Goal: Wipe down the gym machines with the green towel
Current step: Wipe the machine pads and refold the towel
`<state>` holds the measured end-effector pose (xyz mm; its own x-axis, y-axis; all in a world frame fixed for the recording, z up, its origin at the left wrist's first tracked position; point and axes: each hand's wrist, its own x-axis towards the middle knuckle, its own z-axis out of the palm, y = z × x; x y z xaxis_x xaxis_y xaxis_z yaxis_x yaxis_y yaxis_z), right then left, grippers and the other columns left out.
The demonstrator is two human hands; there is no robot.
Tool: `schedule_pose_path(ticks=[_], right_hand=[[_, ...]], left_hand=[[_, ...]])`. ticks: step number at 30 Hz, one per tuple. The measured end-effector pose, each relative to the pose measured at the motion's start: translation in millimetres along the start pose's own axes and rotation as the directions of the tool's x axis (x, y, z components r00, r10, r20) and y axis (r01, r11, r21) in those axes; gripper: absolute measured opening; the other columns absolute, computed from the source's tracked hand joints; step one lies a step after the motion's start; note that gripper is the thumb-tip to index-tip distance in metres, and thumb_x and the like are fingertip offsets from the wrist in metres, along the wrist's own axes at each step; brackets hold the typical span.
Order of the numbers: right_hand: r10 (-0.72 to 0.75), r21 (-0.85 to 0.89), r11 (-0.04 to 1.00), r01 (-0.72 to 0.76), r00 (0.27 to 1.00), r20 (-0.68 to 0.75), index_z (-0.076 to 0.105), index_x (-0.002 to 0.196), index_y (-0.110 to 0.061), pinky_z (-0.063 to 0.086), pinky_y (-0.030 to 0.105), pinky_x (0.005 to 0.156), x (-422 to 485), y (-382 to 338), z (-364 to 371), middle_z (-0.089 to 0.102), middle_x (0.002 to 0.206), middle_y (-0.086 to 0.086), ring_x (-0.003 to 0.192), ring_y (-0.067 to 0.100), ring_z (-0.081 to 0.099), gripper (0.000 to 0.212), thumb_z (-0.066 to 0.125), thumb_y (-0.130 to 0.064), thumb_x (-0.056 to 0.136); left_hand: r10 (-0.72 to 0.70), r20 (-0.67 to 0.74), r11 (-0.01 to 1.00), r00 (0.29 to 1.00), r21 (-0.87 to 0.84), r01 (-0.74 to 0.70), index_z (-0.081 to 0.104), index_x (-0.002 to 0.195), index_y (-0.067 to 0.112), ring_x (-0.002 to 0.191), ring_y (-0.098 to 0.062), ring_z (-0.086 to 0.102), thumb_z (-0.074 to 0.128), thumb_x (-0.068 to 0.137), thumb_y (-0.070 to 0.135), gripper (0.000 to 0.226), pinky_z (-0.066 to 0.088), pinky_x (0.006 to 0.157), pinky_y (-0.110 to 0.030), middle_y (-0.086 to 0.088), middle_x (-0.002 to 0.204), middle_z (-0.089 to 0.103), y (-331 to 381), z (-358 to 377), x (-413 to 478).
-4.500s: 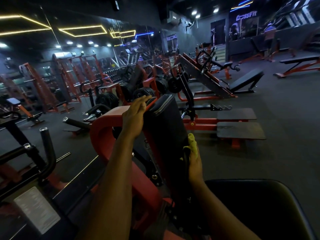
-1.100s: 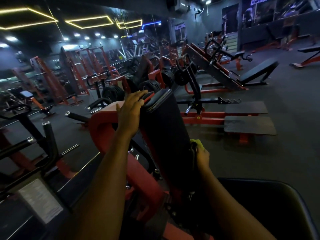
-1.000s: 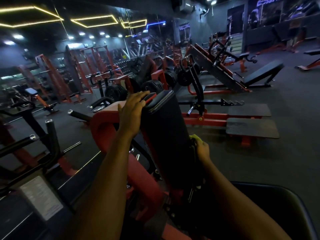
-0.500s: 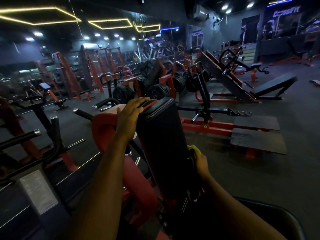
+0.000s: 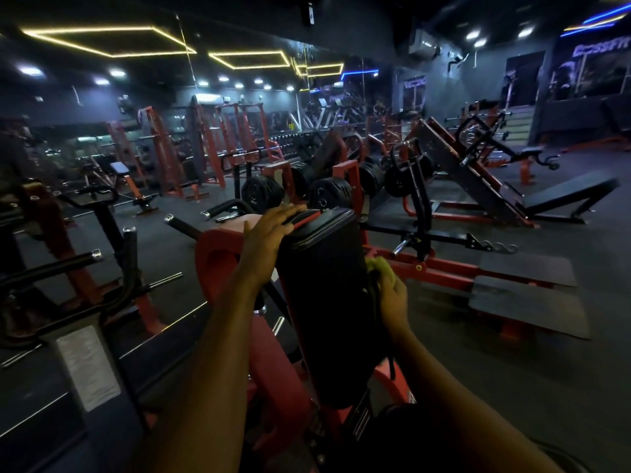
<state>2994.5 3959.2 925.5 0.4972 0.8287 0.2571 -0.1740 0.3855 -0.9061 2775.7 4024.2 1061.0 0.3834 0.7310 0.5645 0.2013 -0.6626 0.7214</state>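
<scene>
**Head view.** A person is leaning over an upright black pad (image 5: pixel 324 302) on a red frame (image 5: pixel 218 254). The left hand (image 5: pixel 269 233) is lying across the pad's top edge, fingers straight and holding nothing — apparently bracing it. The right hand (image 5: pixel 392 298) is gripping the green towel (image 5: pixel 377 266) and pressing it to the pad's right side edge, in its upper half. Only a bunched corner of the cloth is showing above the knuckles. Other machines (image 5: pixel 478 186) and plates (image 5: pixel 261 192) are standing well apart on the dark floor (image 5: pixel 512 370) behind.

Step in hand, by judgement: wiping the pad's right flank. The next move is probably calling for a stroke along that edge under steady pressure. The towel would then be crossing to the front face and the top — where the left hand would have to be giving way.
</scene>
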Motion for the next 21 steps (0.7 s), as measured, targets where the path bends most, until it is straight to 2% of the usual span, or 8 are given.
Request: schedule_pose_path(ticks=[2, 4, 7, 11, 13, 16, 19, 21], right_hand=[[0.054, -0.059, 0.997, -0.054, 0.999, -0.004, 0.076, 0.098, -0.014, 0.054, 0.039, 0.083, -11.9, 25.0, -15.6, 0.073, 0.096, 0.009, 0.092, 0.023, 0.067, 0.030, 0.048, -0.022, 0.107], [0.114, -0.114, 0.986, -0.121, 0.991, -0.067, 0.079, 0.090, -0.024, 0.054, 0.036, 0.085, -16.4, 35.1, -21.9, 0.075, 0.092, 0.002, 0.095, 0.023, 0.068, 0.032, 0.050, -0.024, 0.105], [0.176, -0.164, 0.965, -0.202, 0.971, -0.158, 0.078, 0.086, -0.026, 0.055, 0.044, 0.091, -4.7, 18.8, -11.3, 0.076, 0.093, 0.003, 0.098, 0.025, 0.070, 0.029, 0.057, -0.040, 0.100], [0.044, -0.069, 0.996, -0.048, 0.997, -0.056, 0.078, 0.089, -0.022, 0.056, 0.047, 0.092, 37.2, -49.4, 35.0, 0.076, 0.098, 0.006, 0.104, 0.030, 0.070, 0.027, 0.063, -0.044, 0.093], [-0.065, -0.140, 0.988, 0.059, 0.997, -0.039, 0.078, 0.091, -0.022, 0.057, 0.050, 0.091, 51.9, -80.0, 51.8, 0.075, 0.097, 0.005, 0.101, 0.028, 0.070, 0.034, 0.059, -0.051, 0.088], [-0.160, -0.102, 0.982, 0.159, 0.987, -0.003, 0.076, 0.097, -0.019, 0.058, 0.040, 0.088, 38.1, -86.8, 57.3, 0.074, 0.099, 0.006, 0.100, 0.024, 0.070, 0.032, 0.052, -0.039, 0.102], [-0.048, -0.024, 0.999, 0.047, 0.998, -0.042, 0.070, 0.107, -0.006, 0.059, 0.032, 0.080, 15.0, -54.0, 34.3, 0.071, 0.098, 0.008, 0.093, 0.016, 0.071, 0.032, 0.048, -0.029, 0.107], [0.005, -0.034, 0.999, -0.005, 1.000, -0.019, 0.070, 0.103, -0.005, 0.056, 0.026, 0.076, 0.1, -27.5, 13.9, 0.072, 0.095, 0.008, 0.088, 0.012, 0.071, 0.032, 0.047, -0.026, 0.108]], left_hand=[[-0.008, 0.013, 1.000, 1.000, 0.014, 0.007, 0.063, 0.119, 0.059, 0.138, -0.007, 0.043, 0.043, 0.087, 0.048, 0.039, 0.010, 0.120, -0.063, 0.018, 0.140, 0.055, 2.2, -1.0, 0.1], [-0.016, 0.025, 1.000, 1.000, 0.015, 0.016, 0.063, 0.119, 0.059, 0.138, -0.007, 0.044, 0.043, 0.087, 0.049, 0.039, 0.010, 0.120, -0.063, 0.019, 0.139, 0.055, 3.1, -1.5, -0.4], [-0.024, 0.030, 1.000, 0.999, 0.007, 0.024, 0.064, 0.120, 0.056, 0.137, -0.007, 0.045, 0.044, 0.086, 0.048, 0.040, 0.011, 0.120, -0.063, 0.018, 0.138, 0.056, 3.8, -2.1, -1.9], [-0.035, 0.037, 0.999, 0.999, 0.012, 0.035, 0.063, 0.120, 0.057, 0.137, -0.006, 0.044, 0.043, 0.085, 0.049, 0.041, 0.010, 0.120, -0.063, 0.019, 0.139, 0.055, 5.6, -2.5, -2.2], [-0.043, 0.044, 0.999, 0.998, 0.008, 0.042, 0.063, 0.120, 0.058, 0.138, -0.007, 0.043, 0.043, 0.085, 0.050, 0.041, 0.010, 0.120, -0.062, 0.016, 0.141, 0.054, 7.9, -2.9, -3.1], [-0.048, 0.048, 0.999, 0.998, 0.018, 0.047, 0.061, 0.120, 0.061, 0.140, -0.004, 0.040, 0.042, 0.085, 0.051, 0.042, 0.010, 0.121, -0.059, 0.015, 0.145, 0.052, 9.2, -3.2, -4.8], [-0.050, 0.044, 0.999, 0.998, -0.005, 0.050, 0.063, 0.122, 0.057, 0.140, -0.003, 0.040, 0.044, 0.085, 0.050, 0.042, 0.013, 0.122, -0.057, 0.018, 0.144, 0.052, 10.8, -3.0, -5.4], [-0.057, 0.028, 0.998, 0.998, -0.003, 0.057, 0.063, 0.120, 0.058, 0.139, -0.001, 0.041, 0.044, 0.085, 0.050, 0.041, 0.012, 0.122, -0.056, 0.020, 0.142, 0.053, 12.3, -2.0, -6.1]])
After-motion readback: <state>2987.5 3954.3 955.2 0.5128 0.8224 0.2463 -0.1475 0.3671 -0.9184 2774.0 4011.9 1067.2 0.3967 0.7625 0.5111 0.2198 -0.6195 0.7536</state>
